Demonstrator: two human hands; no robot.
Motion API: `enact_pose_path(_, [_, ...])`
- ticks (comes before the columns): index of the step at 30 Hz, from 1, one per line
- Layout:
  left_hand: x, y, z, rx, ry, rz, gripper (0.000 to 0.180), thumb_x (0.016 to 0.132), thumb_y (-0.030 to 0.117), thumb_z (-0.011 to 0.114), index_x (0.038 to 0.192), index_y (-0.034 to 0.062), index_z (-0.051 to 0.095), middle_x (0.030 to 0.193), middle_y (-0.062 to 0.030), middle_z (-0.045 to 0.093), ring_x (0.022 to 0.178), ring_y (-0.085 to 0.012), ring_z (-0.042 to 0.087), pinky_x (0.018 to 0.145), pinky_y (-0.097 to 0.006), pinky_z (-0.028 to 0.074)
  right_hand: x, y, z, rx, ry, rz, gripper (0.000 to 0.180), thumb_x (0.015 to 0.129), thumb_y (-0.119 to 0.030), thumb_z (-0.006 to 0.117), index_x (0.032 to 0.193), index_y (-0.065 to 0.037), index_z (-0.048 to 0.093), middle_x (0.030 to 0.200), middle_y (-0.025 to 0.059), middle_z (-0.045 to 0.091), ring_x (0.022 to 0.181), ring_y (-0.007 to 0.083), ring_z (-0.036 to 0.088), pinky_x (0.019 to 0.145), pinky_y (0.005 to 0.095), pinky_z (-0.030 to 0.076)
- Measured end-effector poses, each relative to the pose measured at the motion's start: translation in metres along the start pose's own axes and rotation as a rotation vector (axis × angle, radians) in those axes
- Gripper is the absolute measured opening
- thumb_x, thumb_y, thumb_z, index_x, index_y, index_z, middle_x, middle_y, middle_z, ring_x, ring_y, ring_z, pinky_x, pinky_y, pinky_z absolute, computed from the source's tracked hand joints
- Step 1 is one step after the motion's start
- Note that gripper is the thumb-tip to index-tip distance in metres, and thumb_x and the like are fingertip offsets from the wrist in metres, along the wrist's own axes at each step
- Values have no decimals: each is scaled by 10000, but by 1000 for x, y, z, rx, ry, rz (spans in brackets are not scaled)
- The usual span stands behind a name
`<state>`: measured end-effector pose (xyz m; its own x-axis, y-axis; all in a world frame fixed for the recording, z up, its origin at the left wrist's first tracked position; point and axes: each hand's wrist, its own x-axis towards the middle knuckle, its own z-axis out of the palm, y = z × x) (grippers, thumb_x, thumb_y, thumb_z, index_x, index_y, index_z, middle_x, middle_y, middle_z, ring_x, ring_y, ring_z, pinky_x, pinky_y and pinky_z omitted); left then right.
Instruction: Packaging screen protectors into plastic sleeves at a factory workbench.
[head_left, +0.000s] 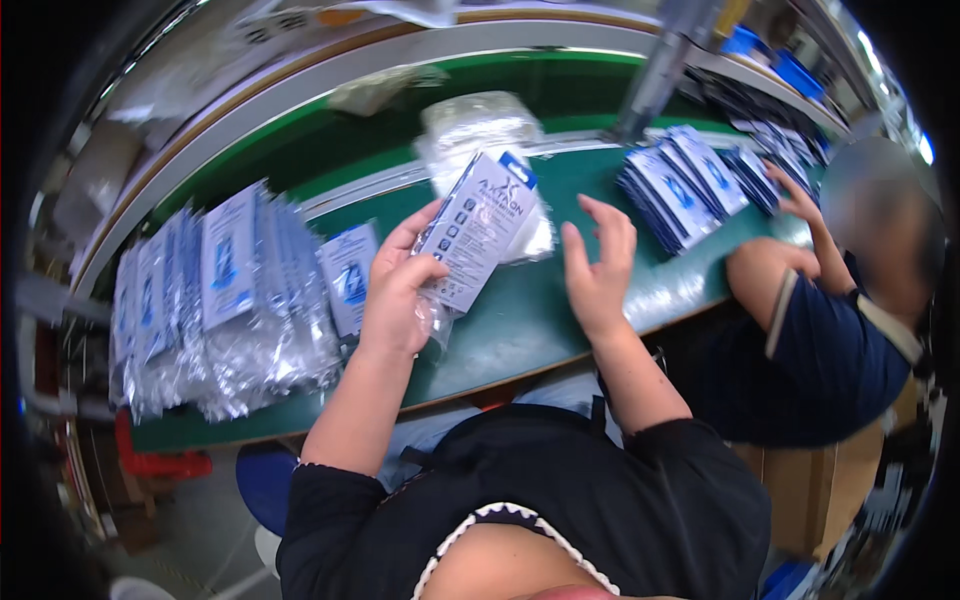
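My left hand (402, 285) grips a flat white-and-blue retail box (475, 228) in a clear plastic sleeve, its printed back turned up. Loose film hangs from the lower end of the sleeve, by my wrist. To the right, my right hand (603, 265) is raised over the green table with fingers apart, touching nothing. Behind the held box lies a stack of clear plastic bags (478, 122). One sleeved box (350, 275) lies left of my left hand, next to a long row of sleeved boxes (232, 265).
On the right, unsleeved boxes (680, 190) stand in a leaning row on the green table (500, 350). A co-worker in a dark shirt (830, 360) reaches toward more boxes (765, 175) there. A shelf edge (330, 45) and a metal post (660, 75) border the back.
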<state>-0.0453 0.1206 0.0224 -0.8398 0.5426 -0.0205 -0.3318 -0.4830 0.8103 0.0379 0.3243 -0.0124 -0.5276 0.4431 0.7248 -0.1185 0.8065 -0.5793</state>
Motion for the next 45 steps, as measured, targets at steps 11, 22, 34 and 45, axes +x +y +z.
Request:
enact_pose_path(11, [-69,127,-19,1594,521,978,416,807,-35,506,1213,-11,589,1257,-152,565,1167,-288,543,1005,-365,396,-13,10,0,66,-306,78,242,821,-66,632,1057,-16,601,1112,141,534,1069,312,488,932,390,397])
enact_pose_path(22, [-48,119,-34,1860,515,977,332,871,85,618,1192,-2,601,1265,-128,580,1238,-331,483,1073,-416,317,51,37,-73,-29,20,-182,173,813,-57,651,981,-17,642,1014,152,593,978,311,560,880,373,428])
enact_pose_path(34, [26,-29,-1,1636,-296,733,241,766,49,653,1001,90,685,1113,-70,627,1096,-273,547,956,-421,376,143,168,-116,-732,-493,217,745,773,-515,668,1317,-36,500,1234,248,535,1170,389,509,987,423,411])
enact_pose_path(45, [39,-37,-6,1360,-178,645,273,820,18,604,1090,44,633,913,-136,577,863,-309,574,772,-389,472,68,39,-35,1376,-658,1025,625,926,-519,489,1289,-13,436,901,175,564,621,190,542,422,278,412])
